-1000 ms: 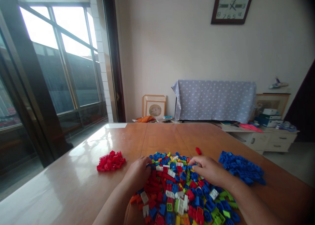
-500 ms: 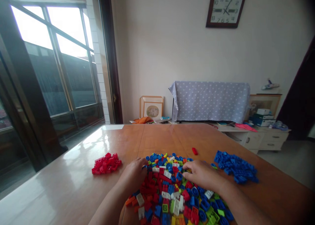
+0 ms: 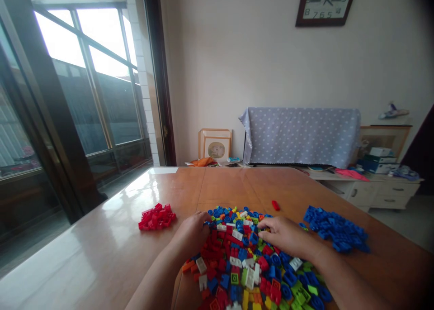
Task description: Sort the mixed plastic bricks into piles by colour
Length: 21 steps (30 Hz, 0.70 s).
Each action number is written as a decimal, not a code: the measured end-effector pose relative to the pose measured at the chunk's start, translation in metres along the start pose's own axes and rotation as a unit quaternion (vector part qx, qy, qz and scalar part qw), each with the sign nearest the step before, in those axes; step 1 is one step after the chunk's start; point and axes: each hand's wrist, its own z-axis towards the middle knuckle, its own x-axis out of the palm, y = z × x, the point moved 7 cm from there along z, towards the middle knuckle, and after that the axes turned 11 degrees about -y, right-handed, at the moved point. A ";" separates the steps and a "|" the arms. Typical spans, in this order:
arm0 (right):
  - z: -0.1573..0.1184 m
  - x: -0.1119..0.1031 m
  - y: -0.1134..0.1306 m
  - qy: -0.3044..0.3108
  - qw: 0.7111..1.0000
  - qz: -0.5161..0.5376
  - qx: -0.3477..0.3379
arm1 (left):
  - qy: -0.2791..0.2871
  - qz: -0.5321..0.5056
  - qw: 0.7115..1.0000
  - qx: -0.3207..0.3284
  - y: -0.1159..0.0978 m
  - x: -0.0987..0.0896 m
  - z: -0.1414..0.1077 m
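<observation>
A wide mixed pile of toy building bricks (image 3: pixel 242 251) in red, blue, white, green, yellow and orange lies on the table in front of me. At the pile's upper left edge is my left hand (image 3: pixel 195 231), back upward and fingers bent down toward the bricks; its fingertips are mostly hidden. On the opposite side my right hand (image 3: pixel 283 234) reaches in over the bricks. Its thumb and forefinger are apart, close to blue and red bricks, and I see nothing held between them.
A heap of red bricks (image 3: pixel 157 217) lies on the left, and a larger heap of blue bricks (image 3: pixel 335 228) on the right. One red brick (image 3: pixel 275 205) sits alone beyond the pile. The wooden table (image 3: pixel 224 188) ends before a low cabinet (image 3: pixel 383 194).
The whole view has shifted, so the table, heaps and clock appear further right and slightly higher. Both hands stay at nearly the same places by the pile.
</observation>
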 end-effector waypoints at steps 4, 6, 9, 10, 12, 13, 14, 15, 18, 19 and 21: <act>0.002 -0.004 -0.006 -0.013 0.999 0.036 0.006 | 0.005 -0.004 1.000 0.015 -0.003 0.000 0.000; 0.002 -0.005 -0.010 -0.009 0.999 0.049 0.021 | 0.005 -0.002 1.000 0.019 -0.003 0.000 0.000; 0.001 -0.002 -0.015 0.012 0.996 0.072 0.042 | 0.006 0.002 1.000 0.016 -0.003 0.000 0.000; 0.000 -0.002 -0.016 0.018 0.996 0.077 0.044 | 0.007 0.003 1.000 0.013 -0.003 0.000 0.000; -0.001 -0.001 -0.018 0.028 0.995 0.080 0.043 | 0.009 0.003 1.000 0.009 -0.004 0.000 0.000; -0.001 -0.001 -0.018 0.033 0.996 0.078 0.041 | 0.009 0.001 1.000 0.008 -0.005 -0.001 0.000; -0.002 -0.001 -0.019 0.037 0.996 0.076 0.039 | 0.007 -0.003 1.000 0.008 -0.006 -0.002 0.000; -0.002 -0.001 -0.020 0.039 0.996 0.074 0.038 | 0.005 -0.010 1.000 0.009 -0.007 -0.003 0.000; -0.002 -0.003 -0.020 0.035 0.996 0.070 0.031 | -0.007 -0.037 0.999 0.008 -0.009 -0.006 0.000; -0.002 -0.004 -0.020 0.031 0.997 0.071 0.029 | -0.010 -0.048 0.999 0.006 -0.009 -0.006 0.000; -0.002 -0.004 -0.020 0.032 0.996 0.073 0.030 | -0.013 -0.069 0.998 0.002 -0.010 -0.006 0.000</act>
